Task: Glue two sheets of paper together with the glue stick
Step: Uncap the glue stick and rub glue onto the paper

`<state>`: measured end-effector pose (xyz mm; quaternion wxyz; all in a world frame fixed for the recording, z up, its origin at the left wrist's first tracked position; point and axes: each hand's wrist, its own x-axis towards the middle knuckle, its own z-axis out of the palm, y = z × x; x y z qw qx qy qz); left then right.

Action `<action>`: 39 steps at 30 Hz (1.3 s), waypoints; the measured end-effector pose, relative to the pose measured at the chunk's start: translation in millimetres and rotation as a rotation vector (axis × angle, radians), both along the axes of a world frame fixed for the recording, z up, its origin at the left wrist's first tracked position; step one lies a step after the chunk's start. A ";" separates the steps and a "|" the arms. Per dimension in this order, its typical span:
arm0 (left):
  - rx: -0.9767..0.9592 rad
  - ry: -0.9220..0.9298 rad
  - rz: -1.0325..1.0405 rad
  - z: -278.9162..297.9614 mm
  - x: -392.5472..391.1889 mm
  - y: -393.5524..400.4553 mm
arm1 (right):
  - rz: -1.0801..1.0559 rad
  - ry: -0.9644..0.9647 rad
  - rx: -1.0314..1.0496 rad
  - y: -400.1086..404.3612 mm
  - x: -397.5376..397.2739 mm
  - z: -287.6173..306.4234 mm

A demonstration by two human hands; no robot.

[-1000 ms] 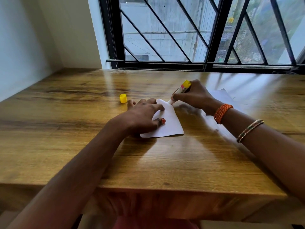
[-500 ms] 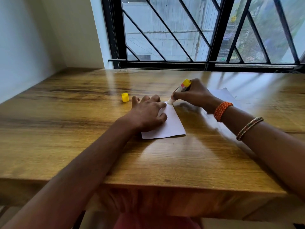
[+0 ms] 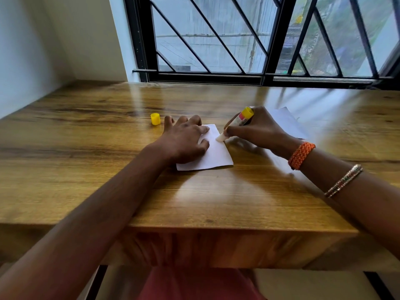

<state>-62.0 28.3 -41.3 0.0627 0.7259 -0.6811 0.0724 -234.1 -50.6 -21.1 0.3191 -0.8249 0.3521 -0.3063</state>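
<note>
A small white sheet of paper [image 3: 213, 155] lies on the wooden table [image 3: 86, 169]. My left hand [image 3: 184, 140] rests flat on the sheet's left half, fingers spread, pinning it down. My right hand [image 3: 259, 129] grips a glue stick [image 3: 237, 122] with a yellow end, tilted, its white tip touching the sheet's right edge near the far corner. A second white sheet [image 3: 285, 121] lies farther right, partly hidden behind my right hand. The yellow cap [image 3: 155, 119] stands on the table just left of my left hand.
A barred window [image 3: 259, 40] runs along the table's far edge, and a white wall [image 3: 32, 50] closes the left side. The table's near edge [image 3: 216, 226] is below my forearms. My right wrist wears an orange band [image 3: 300, 155] and a thin bangle.
The glue stick's tip has moved from the sheet's far corner a little nearer along the right edge. My left hand has stayed pressed on the paper.
</note>
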 end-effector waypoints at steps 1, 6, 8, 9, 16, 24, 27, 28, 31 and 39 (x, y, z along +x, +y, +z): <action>-0.002 -0.004 0.000 0.0 -0.5 0.3 | 0.005 -0.005 -0.001 2.8 -2.9 -0.7; -0.013 -0.022 0.002 0.5 -2.8 3.2 | 0.054 -0.043 0.010 14.6 -15.9 -2.9; -0.016 -0.031 0.003 0.6 -3.7 4.1 | 0.104 -0.051 0.025 18.9 -20.6 -2.1; -0.016 -0.037 0.006 1.0 -4.4 4.3 | 0.128 -0.055 0.047 20.6 -22.7 -1.1; 0.011 -0.021 0.023 4.4 -8.1 8.8 | 0.307 0.047 0.250 16.4 -25.5 13.7; 0.349 0.211 0.042 22.1 17.0 26.2 | 0.067 -0.183 0.338 -12.8 -15.5 22.0; 0.282 0.006 0.192 20.4 14.9 27.3 | -0.037 -0.298 0.306 -19.1 -4.1 22.6; 0.229 -0.086 0.243 19.1 9.1 25.8 | -0.058 -0.318 0.284 -21.1 0.9 22.5; 0.100 -0.255 0.320 14.2 -11.3 22.2 | -0.075 -0.289 0.206 -26.8 13.2 19.0; -0.146 0.021 0.132 15.0 -7.0 16.8 | -0.129 -0.121 0.085 -29.7 18.9 6.3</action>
